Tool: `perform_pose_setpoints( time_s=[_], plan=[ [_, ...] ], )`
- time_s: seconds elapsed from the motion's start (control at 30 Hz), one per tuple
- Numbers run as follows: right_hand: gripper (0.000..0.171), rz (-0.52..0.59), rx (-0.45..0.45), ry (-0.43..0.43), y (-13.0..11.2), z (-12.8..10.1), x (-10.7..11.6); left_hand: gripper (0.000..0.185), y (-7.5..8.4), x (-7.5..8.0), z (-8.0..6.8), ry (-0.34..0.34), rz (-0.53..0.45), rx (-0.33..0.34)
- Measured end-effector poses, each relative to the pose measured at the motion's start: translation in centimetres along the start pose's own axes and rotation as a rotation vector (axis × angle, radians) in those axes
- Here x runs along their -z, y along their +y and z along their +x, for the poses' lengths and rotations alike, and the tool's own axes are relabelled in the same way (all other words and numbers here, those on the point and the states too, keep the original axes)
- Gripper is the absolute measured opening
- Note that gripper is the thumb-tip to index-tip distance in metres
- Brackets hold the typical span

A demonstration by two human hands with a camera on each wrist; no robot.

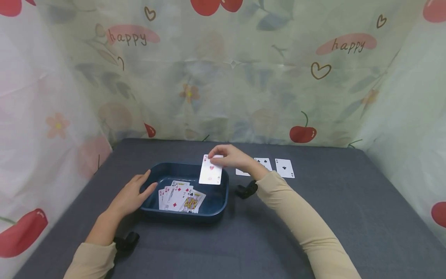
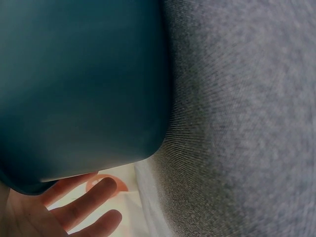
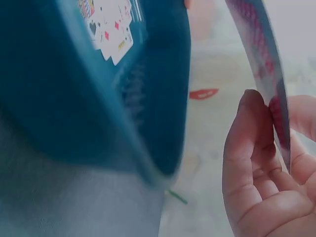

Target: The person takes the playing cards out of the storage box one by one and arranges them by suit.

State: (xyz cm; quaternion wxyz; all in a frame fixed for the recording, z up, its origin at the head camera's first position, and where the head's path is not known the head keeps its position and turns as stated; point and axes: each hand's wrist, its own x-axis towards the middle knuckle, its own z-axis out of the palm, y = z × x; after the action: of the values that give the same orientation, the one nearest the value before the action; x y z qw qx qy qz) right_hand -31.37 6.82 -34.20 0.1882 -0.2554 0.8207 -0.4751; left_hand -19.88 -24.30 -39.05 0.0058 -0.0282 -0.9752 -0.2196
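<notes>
Resting against the near-left wall of the blue tray (image 1: 216,201), the left hand (image 1: 130,195) lies with fingers straight, holding nothing; fanned cards (image 1: 181,199) lie inside the tray; above its far rim the right hand (image 1: 231,155) pinches a heart card (image 1: 210,172); beyond the tray's right side, three cards (image 1: 275,167) lie on the grey table (image 1: 348,209).

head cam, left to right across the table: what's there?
Left hand on the tray's left edge → dark blue tray with fanned cards inside → heart card pinched by the right hand above the tray's right side → two face-up black-suit cards on the grey table.
</notes>
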Motion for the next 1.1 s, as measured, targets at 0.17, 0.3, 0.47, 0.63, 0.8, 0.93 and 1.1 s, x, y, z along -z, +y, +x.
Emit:
perform_pose_setpoints(
  time_s=[0.17,0.3,0.47,0.63,0.8,0.93,1.1],
  plan=[
    [0.027,0.023,-0.031,0.03,1.1,-1.4,1.5,0.073,-0.2,-0.1,0.0,-0.002,-0.002,-0.004],
    [0.03,0.034,-0.065,0.063,2.2,-2.4,2.8,0.072,-0.2,0.0,0.0,-0.003,-0.007,-0.003],
    [0.032,0.041,-0.105,0.112,3.4,-3.7,4.4,0.072,-0.1,-0.1,0.1,0.0,-0.008,0.001],
    [0.033,0.015,-0.146,0.178,4.6,-5.1,6.0,0.076,0.0,-0.1,0.0,0.021,-0.014,0.004],
    [0.034,0.06,-0.192,0.253,6.1,-6.4,7.6,0.076,-0.1,0.0,0.0,0.01,-0.009,-0.001],
    [0.036,0.039,-0.24,0.323,7.8,-7.3,9.2,0.076,-0.1,0.0,0.0,-0.001,-0.004,0.008],
    [0.04,0.031,-0.329,0.401,10.0,-8.8,11.2,0.08,-0.1,0.0,-0.1,-0.01,-0.002,0.014]
  ],
)
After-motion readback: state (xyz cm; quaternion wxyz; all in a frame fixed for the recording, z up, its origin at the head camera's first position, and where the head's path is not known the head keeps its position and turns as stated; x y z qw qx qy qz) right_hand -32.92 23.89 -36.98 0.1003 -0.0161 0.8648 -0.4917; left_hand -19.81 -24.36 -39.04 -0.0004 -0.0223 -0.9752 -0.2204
